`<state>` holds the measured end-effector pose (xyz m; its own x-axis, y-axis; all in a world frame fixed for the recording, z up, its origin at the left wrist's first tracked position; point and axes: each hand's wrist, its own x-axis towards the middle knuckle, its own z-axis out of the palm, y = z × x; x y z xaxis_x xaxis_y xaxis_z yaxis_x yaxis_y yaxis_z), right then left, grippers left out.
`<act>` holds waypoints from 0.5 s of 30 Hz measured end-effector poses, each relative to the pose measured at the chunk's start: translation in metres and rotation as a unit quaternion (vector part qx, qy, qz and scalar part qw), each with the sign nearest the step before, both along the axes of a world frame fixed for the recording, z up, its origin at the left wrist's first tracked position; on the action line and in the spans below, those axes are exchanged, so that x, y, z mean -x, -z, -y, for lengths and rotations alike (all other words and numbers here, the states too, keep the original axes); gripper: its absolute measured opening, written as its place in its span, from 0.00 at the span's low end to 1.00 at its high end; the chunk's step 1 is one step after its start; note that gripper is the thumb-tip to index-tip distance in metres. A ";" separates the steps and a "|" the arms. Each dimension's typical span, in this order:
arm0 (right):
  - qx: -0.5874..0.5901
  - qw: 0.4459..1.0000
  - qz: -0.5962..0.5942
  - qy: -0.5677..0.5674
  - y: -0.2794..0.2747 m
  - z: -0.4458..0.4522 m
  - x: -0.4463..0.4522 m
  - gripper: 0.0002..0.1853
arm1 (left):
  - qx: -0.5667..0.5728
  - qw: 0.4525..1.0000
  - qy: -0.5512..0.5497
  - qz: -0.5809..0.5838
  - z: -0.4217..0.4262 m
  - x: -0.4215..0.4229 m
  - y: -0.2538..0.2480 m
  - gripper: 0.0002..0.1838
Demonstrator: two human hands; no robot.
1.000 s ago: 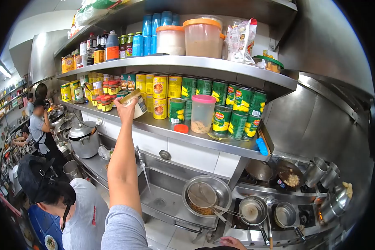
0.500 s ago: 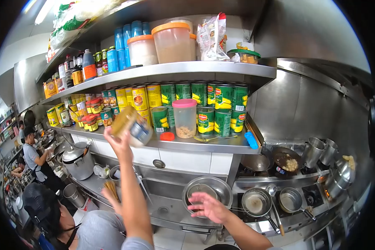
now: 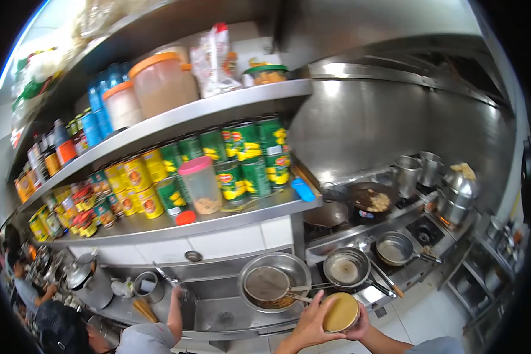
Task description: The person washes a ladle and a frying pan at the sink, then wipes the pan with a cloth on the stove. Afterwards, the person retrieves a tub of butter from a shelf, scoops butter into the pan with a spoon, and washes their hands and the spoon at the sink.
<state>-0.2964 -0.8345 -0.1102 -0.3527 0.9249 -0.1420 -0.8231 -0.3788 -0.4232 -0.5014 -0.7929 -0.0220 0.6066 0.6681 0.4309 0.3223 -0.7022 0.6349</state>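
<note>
Low in the view, both my hands hold a jar (image 3: 341, 312) with a round tan-gold lid facing up toward me. My left hand (image 3: 310, 325) wraps its left side, thumb and fingers along the lid's edge. On the opposite side, my right hand (image 3: 363, 328) grips the jar from the right and below. The jar's label is mostly hidden by the lid and fingers. Just behind it, a strainer (image 3: 268, 283) rests across a large steel bowl (image 3: 305, 272), its handles reaching toward the jar. A steel pan (image 3: 346, 266) sits beyond the jar on the stove.
A co-worker in grey (image 3: 144, 337) reaches to the sink (image 3: 230, 307) at left. A shelf (image 3: 248, 211) bears cans, a pink-lidded container (image 3: 202, 186) and a red lid (image 3: 186, 218). A wok (image 3: 366, 206) holding food and another pan (image 3: 395, 248) stand on the stove.
The jar has come down from the shelf front to low right, from my left hand alone into both hands. My view has turned right. The co-worker's arm now reaches toward the faucet.
</note>
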 end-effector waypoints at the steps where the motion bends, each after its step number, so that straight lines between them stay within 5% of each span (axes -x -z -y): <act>1: 0.006 1.000 -0.003 0.021 0.009 0.012 -0.007 0.39 | -0.021 0.998 0.034 -0.051 0.002 -0.014 -0.003 0.57; 3: 0.048 0.993 0.055 0.088 0.028 0.033 -0.026 0.39 | -0.067 0.988 0.098 -0.099 0.004 -0.046 0.013 0.58; 6: 0.061 0.992 -0.039 0.099 0.043 0.053 -0.052 0.39 | -0.050 0.984 0.146 -0.089 0.001 -0.085 0.008 0.55; 8: -0.041 0.955 -0.293 0.023 0.074 0.056 -0.076 0.40 | 0.018 0.984 0.177 -0.020 -0.003 -0.117 0.007 0.53; 10: -0.002 0.954 -0.276 0.114 0.055 0.067 -0.092 0.41 | 0.036 0.976 0.212 0.048 -0.008 -0.146 0.001 0.52; 12: -0.066 0.944 -0.303 0.115 0.058 0.071 -0.116 0.41 | 0.184 0.951 0.216 0.123 -0.017 -0.173 0.013 0.51; 15: -0.075 0.949 -0.258 0.165 0.048 0.076 -0.157 0.42 | 0.494 0.834 0.181 0.167 -0.038 -0.205 0.032 0.42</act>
